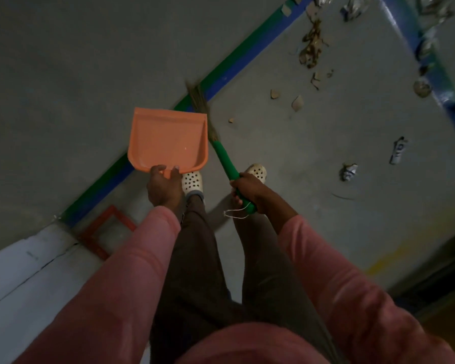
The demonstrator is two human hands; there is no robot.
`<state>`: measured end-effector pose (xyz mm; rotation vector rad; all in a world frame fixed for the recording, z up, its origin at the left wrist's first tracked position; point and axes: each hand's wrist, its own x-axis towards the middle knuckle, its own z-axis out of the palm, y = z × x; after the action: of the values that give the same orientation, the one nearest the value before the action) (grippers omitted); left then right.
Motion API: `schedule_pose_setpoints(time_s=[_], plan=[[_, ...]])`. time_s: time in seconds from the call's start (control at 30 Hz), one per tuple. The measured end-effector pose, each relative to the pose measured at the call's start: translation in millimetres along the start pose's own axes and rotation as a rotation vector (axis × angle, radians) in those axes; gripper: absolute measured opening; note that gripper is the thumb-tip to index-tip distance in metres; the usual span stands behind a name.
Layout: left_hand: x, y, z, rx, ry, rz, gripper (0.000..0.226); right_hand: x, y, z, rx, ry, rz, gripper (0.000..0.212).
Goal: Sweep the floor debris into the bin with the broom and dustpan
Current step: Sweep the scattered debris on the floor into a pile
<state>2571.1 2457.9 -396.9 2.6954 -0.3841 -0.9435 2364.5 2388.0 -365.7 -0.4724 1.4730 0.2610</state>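
My left hand [164, 185] grips the handle of an orange dustpan [167, 139], held level above the floor with nothing visible in it. My right hand [248, 189] is closed around the green handle of a broom [222, 161]. The straw bristles of the broom [198, 97] point away from me, past the dustpan's right edge, over a blue and green tape line. Debris lies on the grey floor to the upper right: dry leaves [311, 48], brown chips [297, 103], crumpled wrappers [349, 172] and a flattened packet [398, 154]. No bin is visible.
A blue and green tape line [247, 53] runs diagonally across the floor; another blue strip [441, 85] borders the littered patch on the right. A red square outline [108, 229] is marked on the floor by my left foot. A white ledge [19, 279] sits at lower left.
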Motion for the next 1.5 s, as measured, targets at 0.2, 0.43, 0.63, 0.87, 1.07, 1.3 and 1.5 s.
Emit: schedule_pose_setpoints(time_s=[0.2,0.43,0.63,0.87,1.07,1.3,1.5], plan=[[-49.0,0.0,-25.3,-0.030,0.031,-0.016,0.042,-28.4,3.3,-14.1,-0.781,0.213,-0.167,0.048],[-121.9,4.4,-11.9,-0.034,-0.004,-0.054,0.040,-31.0,40.4,-96.8,-0.553,0.408,-0.129,0.040],[-166.5,29.5,5.1,-0.038,-0.052,0.047,0.041,-58.6,45.5,-166.8,-0.169,0.690,-0.151,0.043],[-172.0,78.0,1.0,-0.002,-0.052,0.197,0.041,-111.1,86.8,-184.5,-0.514,0.548,-0.370,0.054],[-167.1,120.5,-0.4,0.073,-0.081,0.363,0.040,-98.6,75.6,-208.7,-0.622,0.353,-0.218,0.044],[-156.0,157.6,-16.2,0.149,-0.167,0.558,0.039,-98.4,48.8,-185.8,-0.018,0.574,-0.145,0.044],[-117.9,198.7,-34.3,0.150,-0.150,0.588,0.039,-105.1,12.7,-157.6,-0.242,0.537,-0.379,0.051]])
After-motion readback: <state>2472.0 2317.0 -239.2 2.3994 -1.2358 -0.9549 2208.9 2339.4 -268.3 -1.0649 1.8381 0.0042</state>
